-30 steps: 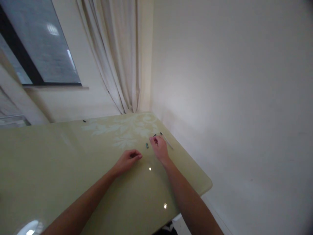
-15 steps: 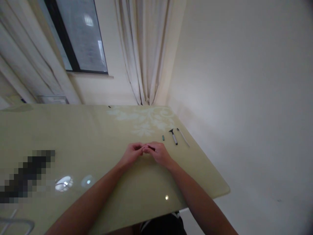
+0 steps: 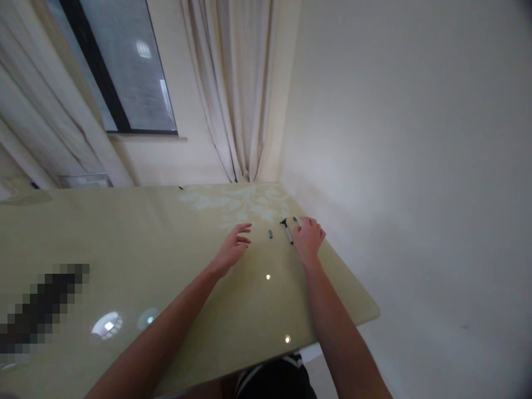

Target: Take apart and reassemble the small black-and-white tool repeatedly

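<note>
My right hand (image 3: 308, 238) is over the toothbrush (image 3: 296, 219) on the right side of the table, its fingers apart and bent down around the handle. Most of the toothbrush is hidden under it; only the dark head end shows, and I cannot see a firm grip. Just left of that hand lies a razor (image 3: 287, 230) with a black head and a grey handle. A small dark green piece, like a razor cartridge (image 3: 270, 234), rests left of the razor. My left hand (image 3: 233, 246) hovers to the left of these things, fingers stretched out and holding nothing.
The glossy pale table (image 3: 166, 238) has a front edge and a rounded right corner, with a wall (image 3: 415, 166) alongside. A tiny dark object (image 3: 180, 188) lies at the far edge. A blurred-out dark shape (image 3: 45, 310) is at the left.
My hands were together in the middle and have come apart. The right one has gone right, onto the toothbrush; the left has opened. The view has shifted slightly.
</note>
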The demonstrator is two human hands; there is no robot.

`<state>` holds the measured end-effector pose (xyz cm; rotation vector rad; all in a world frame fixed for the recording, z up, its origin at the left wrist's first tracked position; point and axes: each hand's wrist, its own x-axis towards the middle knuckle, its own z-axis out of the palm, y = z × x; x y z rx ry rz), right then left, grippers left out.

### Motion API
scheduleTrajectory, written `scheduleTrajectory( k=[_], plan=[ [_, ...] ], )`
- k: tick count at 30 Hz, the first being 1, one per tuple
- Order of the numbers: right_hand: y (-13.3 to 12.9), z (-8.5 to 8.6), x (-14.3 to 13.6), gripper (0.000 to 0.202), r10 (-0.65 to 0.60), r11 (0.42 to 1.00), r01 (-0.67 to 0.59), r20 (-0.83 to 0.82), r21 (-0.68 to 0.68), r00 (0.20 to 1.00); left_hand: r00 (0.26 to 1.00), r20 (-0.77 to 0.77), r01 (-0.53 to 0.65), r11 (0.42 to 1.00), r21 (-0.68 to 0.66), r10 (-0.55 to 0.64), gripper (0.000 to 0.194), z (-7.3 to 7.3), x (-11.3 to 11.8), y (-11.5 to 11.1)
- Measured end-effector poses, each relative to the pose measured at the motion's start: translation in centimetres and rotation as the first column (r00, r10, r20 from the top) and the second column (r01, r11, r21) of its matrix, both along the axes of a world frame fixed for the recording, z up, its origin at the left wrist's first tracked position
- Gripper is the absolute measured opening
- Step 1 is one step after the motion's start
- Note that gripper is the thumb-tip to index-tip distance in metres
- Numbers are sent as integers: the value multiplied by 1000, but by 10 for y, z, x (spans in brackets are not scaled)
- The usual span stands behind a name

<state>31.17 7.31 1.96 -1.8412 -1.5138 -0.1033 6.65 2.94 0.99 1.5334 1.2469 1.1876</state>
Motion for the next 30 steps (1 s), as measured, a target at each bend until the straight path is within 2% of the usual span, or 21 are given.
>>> scheduleTrajectory(
  k=[3,6,8,16,22,27,30],
  plan=[
    [1,-9,5,41,-91,989,94,30,-117,995,953,-302,32,998,48,-16,62,0,32,24],
    [-1,-13,-1,59,-104,957,111,38,-267,994,798,-601,14,996,91,44,68,-2,54,45],
    [-2,-13,-4,62,-90,943,98,38,-319,995,737,-672,-7,996,90,66,69,-5,61,54],
    [-1,-13,-11,54,-95,935,118,84,-333,992,714,-698,-69,998,12,58,63,-14,58,63],
    [0,-16,-16,49,-106,937,131,93,-325,990,723,-686,-106,994,7,82,43,-14,58,65],
    [2,-22,-17,48,-111,946,132,88,-295,990,743,-663,-81,996,42,88,38,-14,59,64],
    [3,-25,-15,47,-94,952,117,93,-284,991,757,-649,-33,997,76,74,35,-11,45,62]
  ],
)
